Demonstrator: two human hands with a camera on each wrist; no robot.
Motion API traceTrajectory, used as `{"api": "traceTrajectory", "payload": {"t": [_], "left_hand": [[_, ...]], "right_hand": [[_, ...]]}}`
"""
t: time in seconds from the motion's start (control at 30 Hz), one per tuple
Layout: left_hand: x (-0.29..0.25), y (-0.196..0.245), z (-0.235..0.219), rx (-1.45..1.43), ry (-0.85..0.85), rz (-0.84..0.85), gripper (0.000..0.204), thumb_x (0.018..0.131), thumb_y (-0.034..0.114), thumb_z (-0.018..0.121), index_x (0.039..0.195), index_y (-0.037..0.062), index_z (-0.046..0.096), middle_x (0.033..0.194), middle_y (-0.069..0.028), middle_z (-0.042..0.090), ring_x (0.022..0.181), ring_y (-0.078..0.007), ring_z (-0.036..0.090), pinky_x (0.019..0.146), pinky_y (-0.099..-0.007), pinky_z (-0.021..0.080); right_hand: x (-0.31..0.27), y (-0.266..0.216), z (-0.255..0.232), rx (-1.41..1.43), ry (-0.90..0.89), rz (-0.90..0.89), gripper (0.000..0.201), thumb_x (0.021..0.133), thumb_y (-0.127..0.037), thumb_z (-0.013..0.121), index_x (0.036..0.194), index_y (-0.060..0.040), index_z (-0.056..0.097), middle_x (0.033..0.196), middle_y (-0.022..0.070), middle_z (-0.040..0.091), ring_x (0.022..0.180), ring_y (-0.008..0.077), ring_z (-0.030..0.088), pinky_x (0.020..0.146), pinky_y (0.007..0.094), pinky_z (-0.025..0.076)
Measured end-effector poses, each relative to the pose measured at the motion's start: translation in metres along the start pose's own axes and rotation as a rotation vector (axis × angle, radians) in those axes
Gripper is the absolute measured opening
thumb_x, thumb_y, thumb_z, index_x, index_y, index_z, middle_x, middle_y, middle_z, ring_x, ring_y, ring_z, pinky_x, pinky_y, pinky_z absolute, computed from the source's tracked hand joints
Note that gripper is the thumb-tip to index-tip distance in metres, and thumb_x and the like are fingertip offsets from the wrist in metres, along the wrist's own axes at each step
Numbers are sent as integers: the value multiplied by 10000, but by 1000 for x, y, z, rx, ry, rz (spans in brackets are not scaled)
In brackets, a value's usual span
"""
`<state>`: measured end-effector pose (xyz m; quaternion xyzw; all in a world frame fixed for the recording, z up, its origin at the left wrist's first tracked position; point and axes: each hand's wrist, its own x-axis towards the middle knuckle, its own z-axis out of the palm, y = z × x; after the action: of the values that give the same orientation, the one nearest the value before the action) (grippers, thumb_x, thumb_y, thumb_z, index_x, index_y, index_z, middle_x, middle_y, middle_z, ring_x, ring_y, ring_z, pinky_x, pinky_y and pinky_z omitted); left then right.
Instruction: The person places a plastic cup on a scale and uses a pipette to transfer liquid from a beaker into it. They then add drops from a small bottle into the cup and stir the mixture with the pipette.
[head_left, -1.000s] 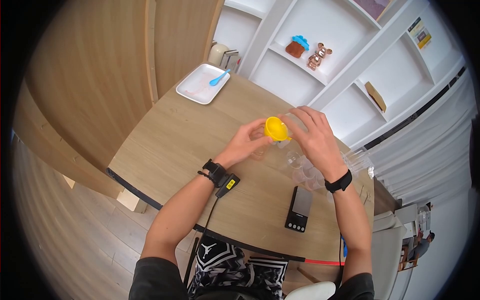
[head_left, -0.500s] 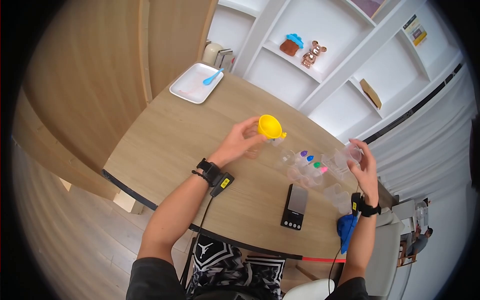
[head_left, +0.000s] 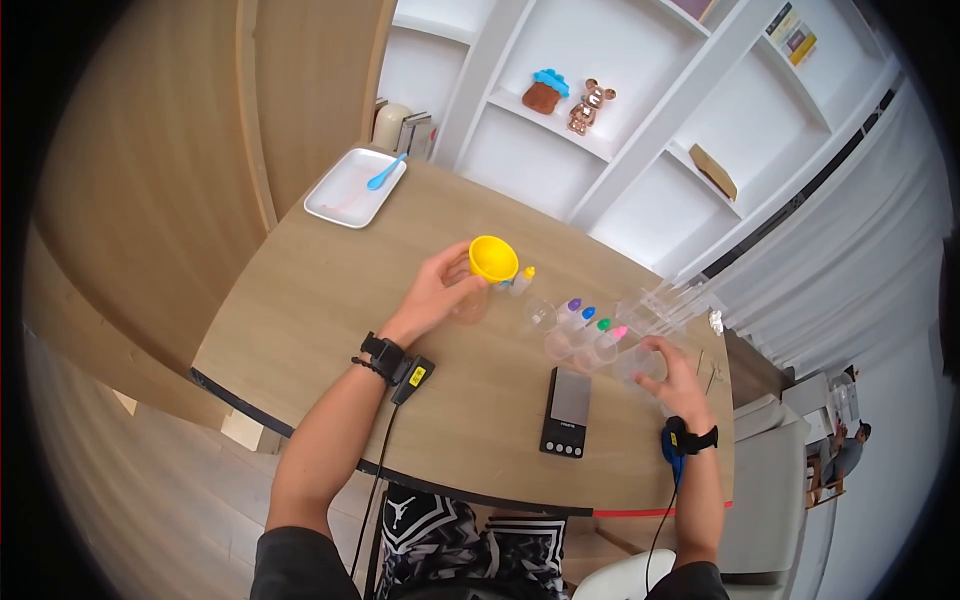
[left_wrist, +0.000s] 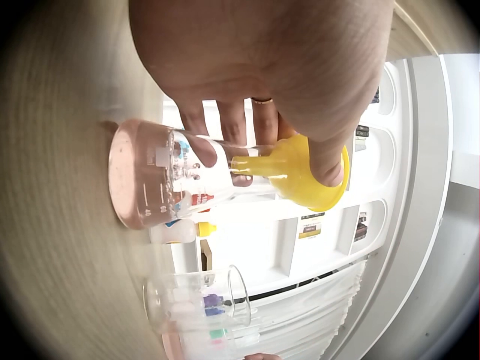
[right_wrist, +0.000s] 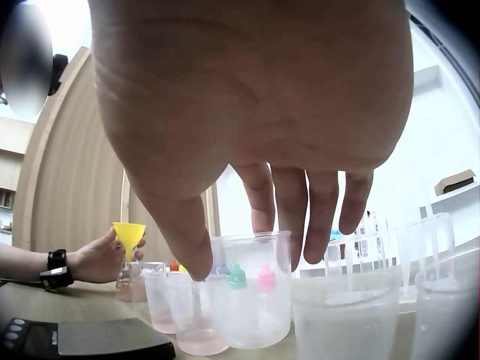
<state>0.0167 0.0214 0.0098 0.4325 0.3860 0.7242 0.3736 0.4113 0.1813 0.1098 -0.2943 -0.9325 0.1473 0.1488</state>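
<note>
My left hand (head_left: pixel 440 290) holds a yellow funnel (head_left: pixel 493 260) upright in the neck of a conical flask. In the left wrist view, the thumb lies on the funnel's cone and the fingers are behind the neck. Pale pink liquid fills the lower part of the flask (left_wrist: pixel 139 176), whose base is on the table. At the right, my right hand (head_left: pixel 685 388) grips a clear plastic cup (right_wrist: pixel 251 300) by its upper part, thumb on one side and fingers on the other. That cup stands among other plastic cups, some with a little pink liquid (right_wrist: pixel 201 341).
Dropper bottles with purple, blue, green and pink caps (head_left: pixel 620 332) stand behind the cups, and a yellow-capped bottle (head_left: pixel 524 282) beside the flask. A black scale (head_left: pixel 568 412) lies in front. Far left is a white tray (head_left: pixel 325 200) with a blue spoon (head_left: pixel 388 172); test tubes (head_left: pixel 670 305) stand back right.
My right hand left the funnel, went right to a clear cup held up near the test tubes, and brought it down beside the other cups. The left hand keeps its hold.
</note>
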Motion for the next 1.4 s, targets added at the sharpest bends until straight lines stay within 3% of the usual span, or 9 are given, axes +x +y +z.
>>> {"api": "traceTrajectory", "payload": {"t": [0.2, 0.5, 0.7, 0.8, 1.0, 1.3, 1.4], "left_hand": [[0, 2, 1, -4, -1, -9, 640, 961, -6, 706, 1534, -62, 426, 1490, -167, 576, 1389, -232, 556, 1187, -373, 435], [0, -3, -1, -16, -17, 12, 636, 964, 3, 712, 1530, -64, 429, 1476, -164, 586, 1378, -230, 564, 1182, -371, 439], [0, -1, -2, 3, -36, 7, 609, 975, 22, 703, 1517, -65, 439, 1502, -144, 563, 1399, -214, 539, 1184, -362, 423], [1, -3, -2, -5, -34, 17, 617, 969, 18, 711, 1518, -63, 443, 1482, -152, 581, 1381, -219, 557, 1179, -366, 433], [1, -3, -2, -10, -28, 26, 631, 962, 13, 718, 1525, -58, 442, 1464, -158, 598, 1366, -226, 572, 1176, -370, 443], [1, -4, -2, -14, -14, 24, 636, 955, 13, 725, 1524, -55, 447, 1462, -155, 598, 1365, -226, 573, 1179, -370, 442], [1, -4, -2, -15, -20, 22, 635, 956, 12, 724, 1523, -56, 448, 1461, -155, 600, 1364, -224, 573, 1177, -369, 443]], "right_hand": [[-2, 3, 13, -37, -72, 14, 558, 761, -124, 862, 1262, -20, 639, 1144, 183, 724, 1108, 362, 679, 976, 419, 519], [-2, -2, 15, -33, -81, 48, 557, 770, -147, 861, 1268, -23, 642, 1212, 198, 710, 1162, 385, 658, 1016, 437, 504], [4, -11, 11, -35, 1, -84, 539, 771, -140, 855, 1257, -33, 649, 1281, 171, 658, 1236, 382, 609, 1061, 444, 472], [8, -24, 11, -76, 37, -79, 541, 767, -154, 863, 1251, -36, 651, 1227, 159, 663, 1206, 378, 610, 1071, 451, 456], [16, -29, 29, -130, 51, -119, 573, 782, -292, 890, 1257, -59, 669, 1237, 129, 643, 1182, 371, 558, 1059, 466, 414], [21, -36, 40, -173, 53, -44, 546, 754, -255, 897, 1202, -59, 652, 1245, 114, 631, 1211, 367, 536, 1073, 477, 395], [22, -36, 42, -181, 50, -48, 539, 782, -279, 881, 1202, -44, 639, 1215, 113, 625, 1175, 348, 532, 1061, 444, 383]]}}
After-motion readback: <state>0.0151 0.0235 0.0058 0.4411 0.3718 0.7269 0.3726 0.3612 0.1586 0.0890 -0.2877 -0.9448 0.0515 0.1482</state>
